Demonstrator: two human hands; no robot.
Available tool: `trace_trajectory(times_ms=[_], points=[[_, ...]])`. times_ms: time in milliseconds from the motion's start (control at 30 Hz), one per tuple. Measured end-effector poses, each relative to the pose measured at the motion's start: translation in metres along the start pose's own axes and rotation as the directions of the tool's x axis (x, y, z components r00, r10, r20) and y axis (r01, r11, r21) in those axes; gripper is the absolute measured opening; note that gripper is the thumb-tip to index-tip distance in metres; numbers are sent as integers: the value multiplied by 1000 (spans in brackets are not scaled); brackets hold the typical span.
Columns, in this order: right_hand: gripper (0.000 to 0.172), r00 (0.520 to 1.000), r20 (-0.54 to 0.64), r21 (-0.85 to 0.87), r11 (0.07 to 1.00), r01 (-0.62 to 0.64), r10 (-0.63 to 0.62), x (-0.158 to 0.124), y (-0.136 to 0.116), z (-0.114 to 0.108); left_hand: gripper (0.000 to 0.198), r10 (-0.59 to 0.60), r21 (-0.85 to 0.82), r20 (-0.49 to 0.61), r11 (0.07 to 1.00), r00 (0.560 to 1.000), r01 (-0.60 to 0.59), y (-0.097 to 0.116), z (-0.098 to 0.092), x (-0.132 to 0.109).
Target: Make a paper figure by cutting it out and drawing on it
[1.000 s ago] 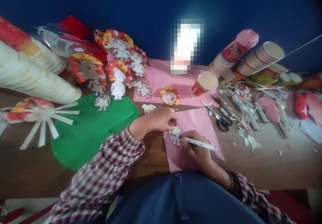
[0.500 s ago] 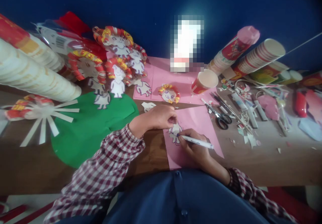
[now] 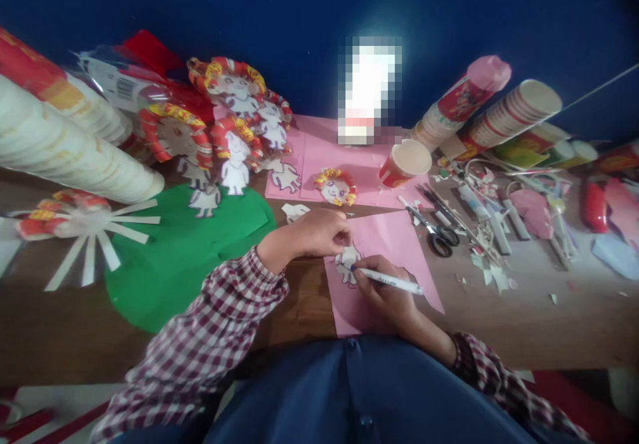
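Observation:
A small white paper figure cutout (image 3: 348,258) lies on a pink paper sheet (image 3: 394,244) in front of me. My left hand (image 3: 314,232) is curled, its fingertips pinching the top of the cutout and pressing it to the sheet. My right hand (image 3: 384,291) is closed round a white marker pen (image 3: 392,282). The pen's dark tip touches the cutout's lower right side. Both sleeves are red-and-white check.
Black-handled scissors (image 3: 435,232) lie right of the pink sheet, among paper scraps. A paper cup (image 3: 405,162) lies on its side behind. Stacks of cups (image 3: 504,118) lean at back right, stacked plates (image 3: 70,158) at left. A green paper disc (image 3: 180,251) and finished paper dolls (image 3: 234,138) lie left.
The pen tip has crept slightly up the cutout's side with the right hand. My left hand stays pinched on the cutout. The view has shifted a little.

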State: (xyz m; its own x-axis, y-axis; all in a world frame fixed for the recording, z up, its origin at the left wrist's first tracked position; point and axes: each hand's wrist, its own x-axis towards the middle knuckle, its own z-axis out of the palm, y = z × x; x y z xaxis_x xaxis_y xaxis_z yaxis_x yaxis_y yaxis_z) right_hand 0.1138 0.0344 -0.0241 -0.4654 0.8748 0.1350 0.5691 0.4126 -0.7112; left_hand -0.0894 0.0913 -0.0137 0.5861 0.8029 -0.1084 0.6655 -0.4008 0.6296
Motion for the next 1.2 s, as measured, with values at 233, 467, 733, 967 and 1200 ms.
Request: trace_trajectory(times_ms=[233,467,733,967,1200], points=[[7,1000,5,9,1000,-6,6,0,1,1,15,-14,-8,10,1000,1000,14,1,-1,0],[6,1000,3,2,1000,-13,13,0,-1,0,14,-5,1,-5,1000,1000,5,1,0,0],[7,1000,-5,-17,1000,3,-3,0,0,1,14,-1,-7,-13,1000,1000,1,0,1,0],[6,1000,-1,-35,999,-6,6,0,1,1,14,-10,-5,4,1000,1000,10,1,-1,0],[6,1000,2,-27,1000,-10,10,1,0,1,14,-11,-8,1,1000,1000,11,0,0,0]])
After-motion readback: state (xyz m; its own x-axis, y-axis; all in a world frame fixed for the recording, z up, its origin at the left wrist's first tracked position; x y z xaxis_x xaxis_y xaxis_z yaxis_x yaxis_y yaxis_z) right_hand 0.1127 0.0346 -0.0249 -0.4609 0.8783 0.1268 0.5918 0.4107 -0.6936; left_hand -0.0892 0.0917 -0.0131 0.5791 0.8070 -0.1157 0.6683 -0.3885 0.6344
